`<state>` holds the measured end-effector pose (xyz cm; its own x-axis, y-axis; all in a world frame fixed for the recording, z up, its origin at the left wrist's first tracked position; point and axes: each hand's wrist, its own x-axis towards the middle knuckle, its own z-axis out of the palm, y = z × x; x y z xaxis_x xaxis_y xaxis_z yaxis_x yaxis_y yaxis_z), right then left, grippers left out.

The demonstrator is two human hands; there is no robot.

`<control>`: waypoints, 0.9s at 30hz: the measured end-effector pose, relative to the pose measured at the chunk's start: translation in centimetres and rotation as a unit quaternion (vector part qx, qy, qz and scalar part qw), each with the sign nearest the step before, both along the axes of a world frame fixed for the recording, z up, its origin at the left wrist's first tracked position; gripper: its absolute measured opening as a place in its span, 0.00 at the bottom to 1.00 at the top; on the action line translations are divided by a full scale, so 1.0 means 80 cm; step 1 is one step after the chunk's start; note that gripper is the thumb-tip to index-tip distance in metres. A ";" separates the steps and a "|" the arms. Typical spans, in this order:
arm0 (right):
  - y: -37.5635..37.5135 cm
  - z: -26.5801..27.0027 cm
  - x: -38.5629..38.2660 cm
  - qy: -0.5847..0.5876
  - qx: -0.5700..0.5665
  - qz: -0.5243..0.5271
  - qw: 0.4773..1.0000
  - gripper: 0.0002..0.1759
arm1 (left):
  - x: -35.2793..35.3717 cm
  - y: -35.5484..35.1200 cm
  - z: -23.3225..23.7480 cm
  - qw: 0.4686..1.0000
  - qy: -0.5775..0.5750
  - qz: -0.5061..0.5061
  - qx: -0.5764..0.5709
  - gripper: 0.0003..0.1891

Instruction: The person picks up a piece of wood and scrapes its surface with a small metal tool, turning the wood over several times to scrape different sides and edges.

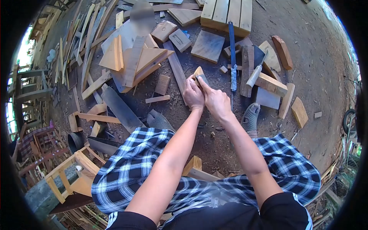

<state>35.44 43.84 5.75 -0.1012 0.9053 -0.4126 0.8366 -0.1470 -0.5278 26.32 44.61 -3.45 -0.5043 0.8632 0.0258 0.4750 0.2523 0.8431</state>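
Observation:
In front of me, between my feet, my left hand (193, 96) is closed round a small piece of wood (198, 70) whose pale, pointed end sticks out past the fingers. My right hand (217, 101) meets it from the right, its index finger stretched along a dark grey flat piece (202, 79) that lies against the wood. The other right fingers are curled in. What the dark piece is, I cannot tell. Just beyond the hands a square wooden block (207, 46) lies on the ground, and a long plank (176, 71) runs close by on the left.
A long blue-handled tool (232, 50) and a chisel-like tool with a pale handle (254, 76) lie to the right among wood offcuts. A hand saw blade (120, 109) rests at left. A slatted wooden piece (227, 17) stands at the back; long wood strips (90, 34) pile up at far left.

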 end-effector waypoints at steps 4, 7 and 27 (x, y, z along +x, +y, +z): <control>-0.004 -0.011 0.004 -0.011 0.034 0.022 0.999 0.27 | -0.002 0.001 0.000 1.000 0.001 -0.007 -0.018 0.17; -0.018 -0.020 -0.004 0.005 0.043 0.001 0.999 0.29 | -0.002 0.000 0.003 1.000 0.006 -0.009 -0.009 0.18; 0.033 -0.019 -0.005 0.088 0.001 -0.033 0.996 0.26 | -0.004 -0.006 0.006 1.000 0.023 -0.011 -0.013 0.19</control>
